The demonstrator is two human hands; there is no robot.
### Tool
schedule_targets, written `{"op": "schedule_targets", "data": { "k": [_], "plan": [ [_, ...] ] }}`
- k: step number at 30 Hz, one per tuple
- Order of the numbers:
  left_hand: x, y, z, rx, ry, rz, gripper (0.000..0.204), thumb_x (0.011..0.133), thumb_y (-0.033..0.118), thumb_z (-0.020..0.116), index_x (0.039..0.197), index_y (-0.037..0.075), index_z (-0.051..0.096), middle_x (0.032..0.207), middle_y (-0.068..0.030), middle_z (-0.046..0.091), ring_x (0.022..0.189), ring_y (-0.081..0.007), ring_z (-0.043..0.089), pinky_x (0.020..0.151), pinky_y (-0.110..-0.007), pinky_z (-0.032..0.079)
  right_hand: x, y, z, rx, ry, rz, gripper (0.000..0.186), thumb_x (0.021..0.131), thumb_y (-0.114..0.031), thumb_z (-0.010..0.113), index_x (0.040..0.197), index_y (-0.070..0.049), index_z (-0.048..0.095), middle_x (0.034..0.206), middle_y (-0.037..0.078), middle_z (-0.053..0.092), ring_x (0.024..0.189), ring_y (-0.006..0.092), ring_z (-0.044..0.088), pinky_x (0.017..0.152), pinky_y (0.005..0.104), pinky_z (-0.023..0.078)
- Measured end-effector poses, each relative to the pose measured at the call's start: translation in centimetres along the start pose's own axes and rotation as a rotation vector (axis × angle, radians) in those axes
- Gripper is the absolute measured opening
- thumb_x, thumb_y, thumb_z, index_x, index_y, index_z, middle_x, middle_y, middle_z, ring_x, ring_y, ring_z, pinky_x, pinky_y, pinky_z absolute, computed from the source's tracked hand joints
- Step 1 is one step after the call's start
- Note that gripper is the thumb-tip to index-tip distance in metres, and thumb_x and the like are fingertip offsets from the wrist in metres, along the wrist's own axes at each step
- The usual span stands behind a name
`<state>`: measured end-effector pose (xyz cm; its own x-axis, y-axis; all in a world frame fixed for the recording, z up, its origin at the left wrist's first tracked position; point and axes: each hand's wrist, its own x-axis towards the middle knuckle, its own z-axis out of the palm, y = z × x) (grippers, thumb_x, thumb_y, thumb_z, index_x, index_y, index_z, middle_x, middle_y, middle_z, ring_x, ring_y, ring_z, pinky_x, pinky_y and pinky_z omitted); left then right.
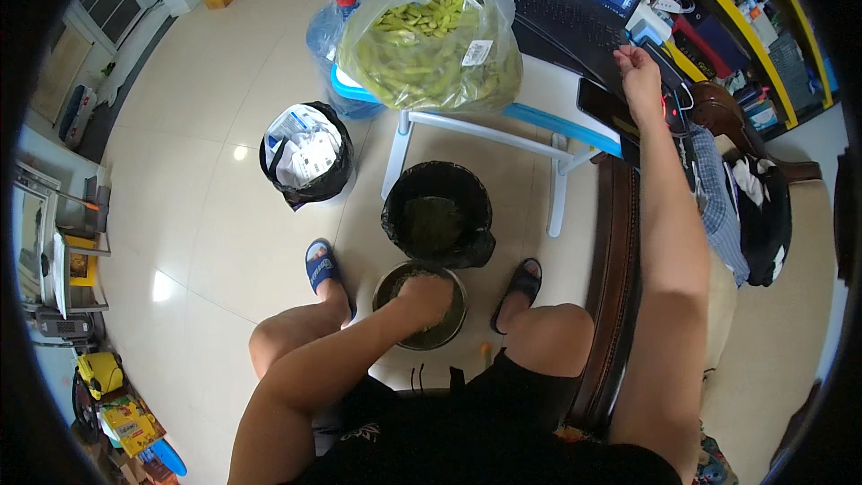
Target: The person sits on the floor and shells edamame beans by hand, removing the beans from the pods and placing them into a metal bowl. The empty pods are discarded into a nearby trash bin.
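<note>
The left hand (pixel 424 292) reached down into the metal bowl (pixel 449 319) at lower centre, fingers hidden, grip impossible to tell. The right hand (pixel 639 79), fingers loosely apart, rested on the laptop (pixel 575 9) at upper right. Leaning could tip the bulging clear bag of green pods (pixel 431 45), with its white rectangular label, off the small table (pixel 539 117).
</note>
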<state>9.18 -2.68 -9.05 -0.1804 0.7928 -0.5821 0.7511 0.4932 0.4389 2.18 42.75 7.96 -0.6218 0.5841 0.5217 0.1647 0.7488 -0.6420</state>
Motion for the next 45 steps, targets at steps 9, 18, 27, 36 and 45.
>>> {"op": "schedule_targets", "data": {
  "k": [9,18,27,36,45],
  "plan": [
    [-1.8,1.5,-2.6,0.068,0.082,0.068,0.022,0.082,0.012,0.053,0.098,0.001,0.061,0.098,-0.0179,0.063,0.090,-0.0319,0.064,0.075,-0.040,0.052,4.9,7.1,1.9,0.134,-0.120,0.131,0.041,0.074,0.015,0.031,0.107,0.009,0.054,0.101,0.016,0.063,0.094,0.0213,0.062,0.086,0.0286,0.048],
    [-1.2,2.0,-3.2,0.072,0.113,0.098,0.021,0.081,0.012,0.053,0.096,0.000,0.061,0.099,-0.0182,0.062,0.091,-0.0311,0.064,0.076,-0.041,0.051,5.2,7.3,2.1,-0.037,-0.118,0.019,0.034,0.078,0.013,0.037,0.106,0.007,0.054,0.099,0.015,0.065,0.091,0.0208,0.063,0.084,0.0286,0.049],
    [-0.6,2.1,-3.0,0.094,0.161,0.161,0.023,0.077,0.009,0.055,0.096,-0.003,0.059,0.091,-0.0194,0.064,0.085,-0.0324,0.065,0.072,-0.042,0.053,4.7,6.6,1.9,-0.010,-0.118,0.038,0.032,0.079,0.012,0.041,0.108,0.007,0.054,0.098,0.014,0.064,0.090,0.0202,0.063,0.083,0.0283,0.049],
    [-0.8,2.2,-3.3,0.155,0.232,0.209,0.029,0.077,0.011,0.056,0.102,-0.004,0.056,0.090,-0.0175,0.065,0.080,-0.0313,0.065,0.069,-0.039,0.053,4.5,6.4,2.0,-0.062,-0.093,0.034,0.024,0.085,0.005,0.049,0.108,0.006,0.055,0.096,0.013,0.065,0.090,0.0194,0.063,0.081,0.0280,0.048],
    [-0.8,2.0,-3.0,0.148,0.234,0.202,0.032,0.076,0.012,0.058,0.103,-0.004,0.055,0.089,-0.0178,0.064,0.081,-0.0316,0.065,0.070,-0.039,0.053,4.1,5.2,2.2,-0.087,-0.101,0.050,0.022,0.086,0.003,0.050,0.107,0.005,0.055,0.097,0.014,0.066,0.092,0.0211,0.063,0.082,0.0294,0.048]
  ]
}}
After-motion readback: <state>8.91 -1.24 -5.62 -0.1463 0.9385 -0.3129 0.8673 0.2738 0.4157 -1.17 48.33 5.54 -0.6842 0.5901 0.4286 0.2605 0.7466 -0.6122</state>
